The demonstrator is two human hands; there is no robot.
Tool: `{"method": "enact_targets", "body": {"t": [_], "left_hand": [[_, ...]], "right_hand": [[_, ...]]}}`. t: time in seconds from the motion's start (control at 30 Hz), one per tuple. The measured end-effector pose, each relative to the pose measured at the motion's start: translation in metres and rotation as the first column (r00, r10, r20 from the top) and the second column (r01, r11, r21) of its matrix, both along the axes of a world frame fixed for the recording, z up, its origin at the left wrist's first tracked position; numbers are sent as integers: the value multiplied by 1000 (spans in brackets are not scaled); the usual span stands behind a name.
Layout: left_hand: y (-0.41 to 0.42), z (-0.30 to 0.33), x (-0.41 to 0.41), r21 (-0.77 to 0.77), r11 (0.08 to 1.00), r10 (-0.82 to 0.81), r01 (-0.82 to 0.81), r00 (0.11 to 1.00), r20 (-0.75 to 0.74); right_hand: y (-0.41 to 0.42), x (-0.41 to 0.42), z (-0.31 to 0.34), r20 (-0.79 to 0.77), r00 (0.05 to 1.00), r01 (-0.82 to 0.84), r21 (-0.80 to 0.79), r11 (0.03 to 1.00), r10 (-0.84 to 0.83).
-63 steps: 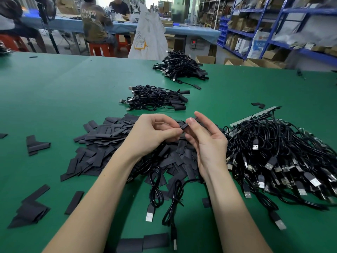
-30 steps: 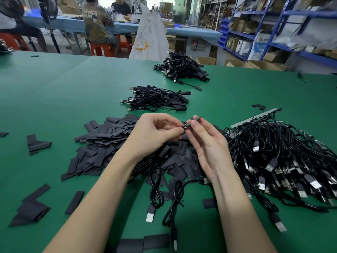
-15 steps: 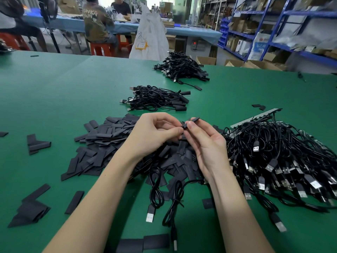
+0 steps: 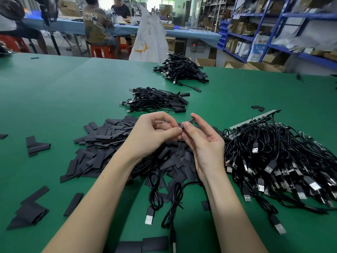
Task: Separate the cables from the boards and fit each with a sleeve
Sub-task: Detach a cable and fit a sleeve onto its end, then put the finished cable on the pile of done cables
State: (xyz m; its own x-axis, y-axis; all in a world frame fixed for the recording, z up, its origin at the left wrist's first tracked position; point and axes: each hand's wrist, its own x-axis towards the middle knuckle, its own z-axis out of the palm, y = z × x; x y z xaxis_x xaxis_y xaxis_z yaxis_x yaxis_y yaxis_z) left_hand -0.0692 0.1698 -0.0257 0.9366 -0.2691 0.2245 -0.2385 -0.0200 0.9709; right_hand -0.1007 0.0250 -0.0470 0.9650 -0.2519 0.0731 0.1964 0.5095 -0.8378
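My left hand (image 4: 153, 136) and my right hand (image 4: 202, 145) meet above a heap of flat black sleeves (image 4: 109, 143). Between their thumbs and forefingers they pinch one small black sleeve (image 4: 184, 125) together with a cable end; what lies inside the sleeve is hidden. Two black USB cables (image 4: 155, 194) hang down from under my hands onto the green table (image 4: 54, 97), their plugs toward me. A big tangle of black cables on boards (image 4: 273, 161) lies to the right.
Two heaps of sleeved cables lie farther back, one near (image 4: 155, 101) and one far (image 4: 180, 70). Loose sleeves are scattered at the left (image 4: 34, 145) and front left (image 4: 29, 214). People sit at a blue table behind; shelves stand at the right.
The hands stayed together over the sleeve heap. The sleeve's tip that stuck out past my right forefinger shifted a little as both hands worked it between the fingertips.
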Motion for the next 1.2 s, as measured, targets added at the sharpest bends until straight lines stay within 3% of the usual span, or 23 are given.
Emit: {"method": "enact_targets", "body": {"t": [0.37, 0.87, 1.1, 1.2], "left_hand": [[-2, 6, -6, 23, 1000, 21, -20, 999, -45], [5, 38, -8, 193, 978, 58, -73, 995, 81], [9, 124, 37, 543, 810, 23, -221, 938, 347], [-7, 141, 89, 665, 678, -46, -313, 885, 464]], "right_hand": [[1, 0, 2, 3, 1000, 16, 59, 998, -17], [4, -3, 8, 33, 999, -28, 94, 995, 25], [-13, -5, 8, -83, 997, 11, 99, 995, -3], [-17, -5, 5, -112, 994, 12, 62, 998, -5]]}}
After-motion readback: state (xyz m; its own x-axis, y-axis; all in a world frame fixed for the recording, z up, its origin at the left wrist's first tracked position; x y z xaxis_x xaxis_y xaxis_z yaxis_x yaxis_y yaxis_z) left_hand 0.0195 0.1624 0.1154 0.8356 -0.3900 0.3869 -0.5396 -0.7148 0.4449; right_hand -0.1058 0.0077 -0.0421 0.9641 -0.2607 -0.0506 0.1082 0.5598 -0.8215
